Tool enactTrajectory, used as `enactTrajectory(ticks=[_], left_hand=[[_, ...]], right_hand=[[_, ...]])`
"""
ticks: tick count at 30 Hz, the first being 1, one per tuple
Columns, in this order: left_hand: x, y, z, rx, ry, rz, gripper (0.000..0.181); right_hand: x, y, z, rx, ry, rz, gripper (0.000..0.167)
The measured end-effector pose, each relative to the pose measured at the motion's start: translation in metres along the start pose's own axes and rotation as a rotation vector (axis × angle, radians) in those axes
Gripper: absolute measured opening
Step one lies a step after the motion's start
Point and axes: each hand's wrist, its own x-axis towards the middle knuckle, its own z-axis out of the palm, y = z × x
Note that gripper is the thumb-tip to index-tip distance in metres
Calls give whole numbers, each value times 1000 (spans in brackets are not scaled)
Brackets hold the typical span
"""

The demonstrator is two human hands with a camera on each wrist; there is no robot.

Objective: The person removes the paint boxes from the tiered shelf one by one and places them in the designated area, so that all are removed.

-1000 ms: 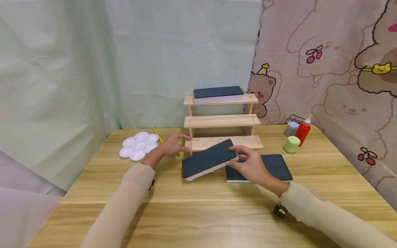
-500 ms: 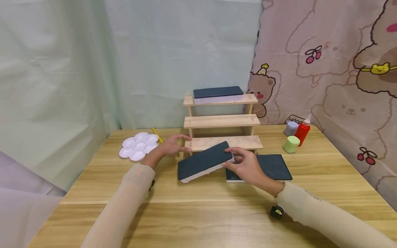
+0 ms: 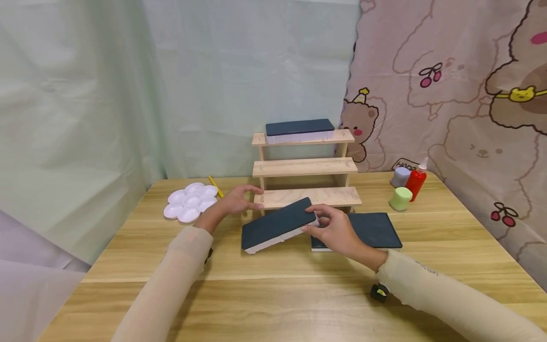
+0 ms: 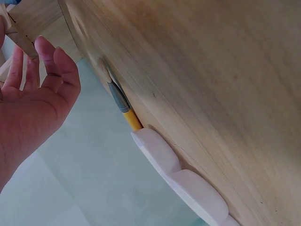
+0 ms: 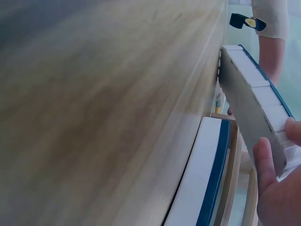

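Observation:
The right hand (image 3: 337, 231) pinches the right end of a dark-topped white case (image 3: 278, 225), tilted with its left end low near the table; its pale underside shows in the right wrist view, with the hand (image 5: 281, 193) at one end. At the left end of the lowest shelf of a three-tier wooden stand (image 3: 305, 166), the left hand (image 3: 235, 200) grips the board between thumb and fingers. The left wrist view shows this hand (image 4: 40, 96) around the wood. A second dark-topped case (image 3: 372, 230) lies behind the right hand, and a third (image 3: 299, 130) rests on the top shelf.
A white flower-shaped palette (image 3: 191, 203) and a yellow-handled brush (image 3: 216, 186) lie at the left. Toward the back right stand a red bottle (image 3: 416, 184), a green-topped jar (image 3: 400, 198) and a greyish-purple one (image 3: 400, 176). Curtains hang behind the table (image 3: 273, 299).
The right hand has moved a little left and toward the front with the tilted case. The left hand has stayed at the shelf end.

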Motion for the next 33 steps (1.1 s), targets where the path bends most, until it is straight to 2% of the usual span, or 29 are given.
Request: enactTrajectory(ticks=[7,17,25,33], left_hand=[[1,-2,0,5,-6,6,54],[2,-4,0,11,-4,11,54],[3,-2,-1,5,-1,19,54],[1,-2,0,12,0,23,54]], right_hand=[[0,1,2,47,-32,47,43],[1,1,6,62,-46,79,49],[2,3,6,74,-68,118,44],[-2,2,6,81,-139,116,42]])
